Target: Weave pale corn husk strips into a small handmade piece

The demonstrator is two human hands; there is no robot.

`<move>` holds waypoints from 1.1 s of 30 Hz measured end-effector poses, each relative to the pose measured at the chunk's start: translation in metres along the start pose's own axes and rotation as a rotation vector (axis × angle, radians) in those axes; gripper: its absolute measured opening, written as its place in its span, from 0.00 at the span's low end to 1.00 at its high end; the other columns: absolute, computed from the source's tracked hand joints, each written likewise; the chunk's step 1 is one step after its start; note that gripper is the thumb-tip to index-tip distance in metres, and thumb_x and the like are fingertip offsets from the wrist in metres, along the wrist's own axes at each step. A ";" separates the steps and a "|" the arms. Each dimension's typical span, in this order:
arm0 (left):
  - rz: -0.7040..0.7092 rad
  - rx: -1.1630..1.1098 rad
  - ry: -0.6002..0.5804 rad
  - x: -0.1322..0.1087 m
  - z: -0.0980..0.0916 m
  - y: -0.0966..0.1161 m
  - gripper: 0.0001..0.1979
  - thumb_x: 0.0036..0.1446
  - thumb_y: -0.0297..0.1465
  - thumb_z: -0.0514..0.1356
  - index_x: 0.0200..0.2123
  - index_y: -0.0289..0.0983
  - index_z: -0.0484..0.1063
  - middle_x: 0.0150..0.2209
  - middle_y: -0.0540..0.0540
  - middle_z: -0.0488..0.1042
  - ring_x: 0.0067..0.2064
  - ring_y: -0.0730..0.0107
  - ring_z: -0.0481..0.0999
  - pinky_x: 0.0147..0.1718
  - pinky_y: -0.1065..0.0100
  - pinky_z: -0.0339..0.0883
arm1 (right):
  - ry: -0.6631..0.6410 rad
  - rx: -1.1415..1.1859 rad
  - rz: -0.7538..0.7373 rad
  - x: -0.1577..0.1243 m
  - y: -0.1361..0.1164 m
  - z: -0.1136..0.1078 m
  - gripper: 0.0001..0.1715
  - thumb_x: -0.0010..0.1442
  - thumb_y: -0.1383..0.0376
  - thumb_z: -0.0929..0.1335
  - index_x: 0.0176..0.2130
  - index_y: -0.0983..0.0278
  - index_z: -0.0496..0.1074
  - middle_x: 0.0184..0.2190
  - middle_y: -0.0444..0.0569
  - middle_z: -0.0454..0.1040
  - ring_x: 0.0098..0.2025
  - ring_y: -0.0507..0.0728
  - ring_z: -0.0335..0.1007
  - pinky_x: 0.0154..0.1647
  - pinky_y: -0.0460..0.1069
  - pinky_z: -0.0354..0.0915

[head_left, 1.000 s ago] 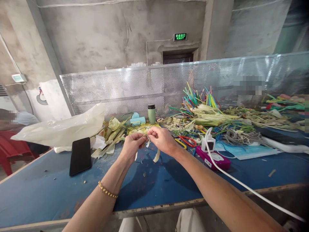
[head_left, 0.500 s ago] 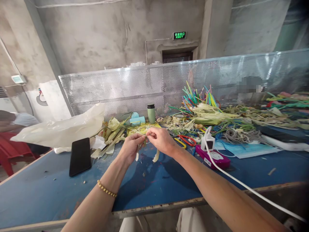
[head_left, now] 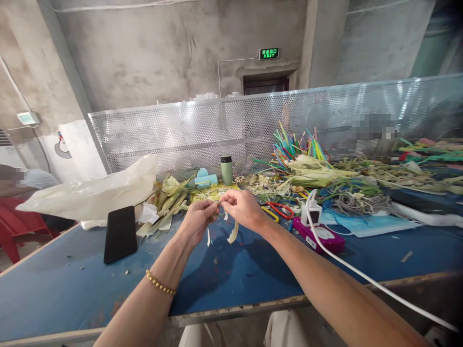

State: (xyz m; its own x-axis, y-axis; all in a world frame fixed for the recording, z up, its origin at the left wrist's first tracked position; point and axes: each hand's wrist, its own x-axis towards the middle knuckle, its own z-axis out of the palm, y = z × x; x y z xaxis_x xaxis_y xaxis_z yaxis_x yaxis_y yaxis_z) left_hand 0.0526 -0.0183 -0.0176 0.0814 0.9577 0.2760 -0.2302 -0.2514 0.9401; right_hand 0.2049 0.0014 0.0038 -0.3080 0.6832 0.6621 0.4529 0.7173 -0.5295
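Observation:
My left hand and my right hand meet above the blue table, thumbs and fingertips pinched close together. Between them is a small piece of corn husk, mostly hidden by the fingers. A pale husk strip dangles below my right hand, and a thinner one hangs under the left. Past the hands, a pile of dried corn husks lies to the left, and a green bottle stands upright behind.
A black phone and plastic bag lie left. Right are red-handled scissors, a purple power strip with a white cable, a blue mask and colourful pipe cleaners. A perforated metal screen stands behind.
Both hands stay in nearly the same place, with the fingertips slightly shifted. The husk strip under my left hand hangs a little lower, and another pale end now shows between the hands.

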 end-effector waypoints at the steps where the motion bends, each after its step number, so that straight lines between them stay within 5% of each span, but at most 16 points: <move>1: -0.002 -0.004 0.002 0.000 0.001 0.000 0.13 0.42 0.34 0.69 0.22 0.32 0.70 0.23 0.48 0.69 0.22 0.79 0.63 0.24 0.72 0.53 | 0.002 0.000 0.003 0.000 -0.001 0.000 0.06 0.51 0.73 0.67 0.28 0.67 0.75 0.22 0.45 0.74 0.23 0.49 0.65 0.26 0.44 0.59; 11: 0.121 0.179 0.066 0.001 -0.003 -0.001 0.12 0.43 0.36 0.68 0.24 0.35 0.71 0.19 0.53 0.65 0.21 0.78 0.62 0.22 0.72 0.52 | 0.005 0.010 -0.017 0.005 0.011 -0.014 0.10 0.61 0.66 0.65 0.33 0.66 0.74 0.25 0.47 0.73 0.25 0.51 0.68 0.27 0.45 0.59; 15: 0.168 0.287 0.065 0.001 -0.002 -0.003 0.11 0.44 0.37 0.68 0.25 0.35 0.72 0.18 0.54 0.65 0.19 0.77 0.62 0.22 0.72 0.53 | -0.196 0.188 0.105 0.002 0.011 -0.014 0.13 0.64 0.62 0.63 0.40 0.66 0.74 0.20 0.44 0.71 0.19 0.51 0.68 0.20 0.44 0.59; 18: 0.180 0.342 0.051 0.000 -0.001 -0.003 0.11 0.45 0.36 0.67 0.24 0.35 0.72 0.18 0.53 0.65 0.19 0.78 0.58 0.21 0.71 0.49 | -0.323 0.277 0.181 -0.001 0.008 -0.011 0.12 0.63 0.61 0.64 0.35 0.66 0.73 0.17 0.43 0.69 0.18 0.51 0.69 0.18 0.44 0.60; 22: 0.183 0.399 0.051 -0.002 0.000 -0.001 0.12 0.46 0.36 0.66 0.21 0.35 0.71 0.17 0.54 0.60 0.20 0.79 0.53 0.21 0.71 0.45 | -0.251 0.174 0.219 -0.001 0.006 -0.011 0.11 0.59 0.64 0.67 0.26 0.66 0.69 0.15 0.42 0.67 0.17 0.49 0.64 0.17 0.43 0.60; 33: 0.191 0.509 0.045 0.003 -0.005 -0.007 0.09 0.45 0.33 0.64 0.20 0.35 0.68 0.17 0.55 0.59 0.22 0.78 0.54 0.22 0.71 0.45 | -0.289 0.276 0.327 -0.005 0.007 -0.004 0.06 0.57 0.68 0.67 0.29 0.65 0.65 0.17 0.38 0.61 0.16 0.46 0.55 0.16 0.42 0.53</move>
State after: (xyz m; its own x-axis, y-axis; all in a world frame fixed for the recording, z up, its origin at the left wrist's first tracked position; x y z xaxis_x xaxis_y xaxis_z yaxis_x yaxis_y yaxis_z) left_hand 0.0494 -0.0134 -0.0244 0.0396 0.8908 0.4527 0.2627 -0.4464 0.8554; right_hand 0.2132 0.0027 -0.0008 -0.4238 0.8595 0.2858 0.3382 0.4429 -0.8303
